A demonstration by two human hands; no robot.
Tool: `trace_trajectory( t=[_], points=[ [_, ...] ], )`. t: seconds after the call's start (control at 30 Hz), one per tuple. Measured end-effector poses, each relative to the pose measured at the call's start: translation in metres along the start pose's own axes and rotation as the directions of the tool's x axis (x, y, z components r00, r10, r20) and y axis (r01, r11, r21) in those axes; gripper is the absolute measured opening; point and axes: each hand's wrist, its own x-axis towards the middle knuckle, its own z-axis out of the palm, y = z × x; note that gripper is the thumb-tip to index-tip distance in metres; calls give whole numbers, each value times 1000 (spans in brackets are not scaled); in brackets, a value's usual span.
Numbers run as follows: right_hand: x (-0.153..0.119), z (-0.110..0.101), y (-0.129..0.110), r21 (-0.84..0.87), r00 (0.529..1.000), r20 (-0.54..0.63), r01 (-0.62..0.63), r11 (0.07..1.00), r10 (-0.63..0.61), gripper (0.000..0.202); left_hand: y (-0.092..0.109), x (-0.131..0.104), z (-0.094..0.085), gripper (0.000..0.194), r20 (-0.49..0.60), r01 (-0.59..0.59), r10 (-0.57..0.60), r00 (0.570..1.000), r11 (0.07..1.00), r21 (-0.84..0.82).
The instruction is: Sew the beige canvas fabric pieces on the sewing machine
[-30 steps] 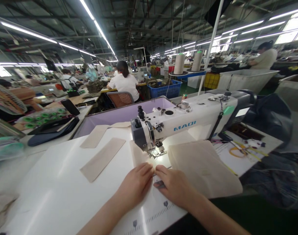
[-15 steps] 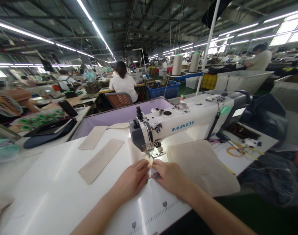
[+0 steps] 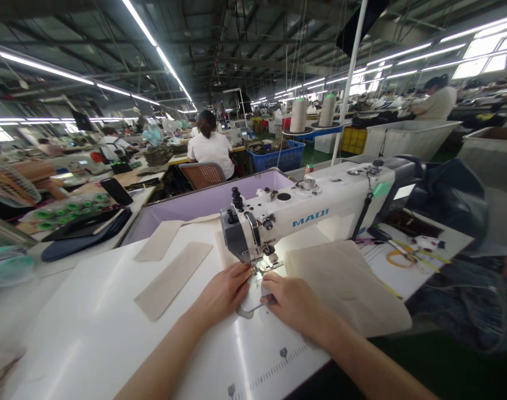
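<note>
A white sewing machine with a lit needle area stands on the white table. My left hand lies just left of the presser foot, its fingers together and fingertips near the needle plate. My right hand is on the right side of the plate with its fingers curled in; anything between them is too small to make out. Beige fabric lies under the machine arm, beside my right hand. Two beige strips, one nearer and one farther, rest flat on the table to the left.
Behind the machine is a lilac-lined bin. Scissors and an orange tape ring lie at the right. Thread cones stand behind. A seated person in a white shirt faces away.
My hands have moved slightly apart, uncovering more of the needle plate between them. My left fingertips are now closer to the presser foot. The view has shifted slightly.
</note>
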Motion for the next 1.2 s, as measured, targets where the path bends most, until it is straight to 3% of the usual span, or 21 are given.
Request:
trace_trajectory(
  t=[0.13, 0.3, 0.43, 0.63, 0.73, 0.83, 1.0, 1.2],
  points=[
    [-11, 3, -1, -10, 1000, -3, -26, 1000, 26, 11, 0, -1, 2, 34, -12, -1, 1, 1000, 1000, 26],
    [-21, 13, -2, -15, 999, -14, -33, 999, 32, 14, 1, -6, 9, 36, -55, 89, -83, 995, 989, 116],
    [-24, 14, -3, 15, 999, -25, -34, 999, 34, 16, 4, -8, 8, 36, -11, 141, -142, 990, 971, 195],
    [-25, 16, -2, 96, 994, -81, -68, 993, 76, 30, 36, -16, 9, 35, 14, 171, -179, 984, 959, 225],
    [-27, 20, 1, 147, 989, -133, -41, 988, 61, 38, 55, -24, 17, 29, 36, 135, -149, 988, 959, 248],
    [-29, 20, 2, 164, 995, -105, 15, 986, 3, 36, 66, -29, 23, 29, 39, 112, -131, 991, 942, 317],
    [-31, 15, 2, 108, 999, -32, 32, 994, -29, 30, 66, -34, 23, 33, 30, 58, -73, 997, 934, 354],
    [-32, 15, 6, 58, 996, -14, 90, 994, -89, 27, 61, -39, 28, 36, -64, -60, 78, 995, 968, 243]
  ],
)
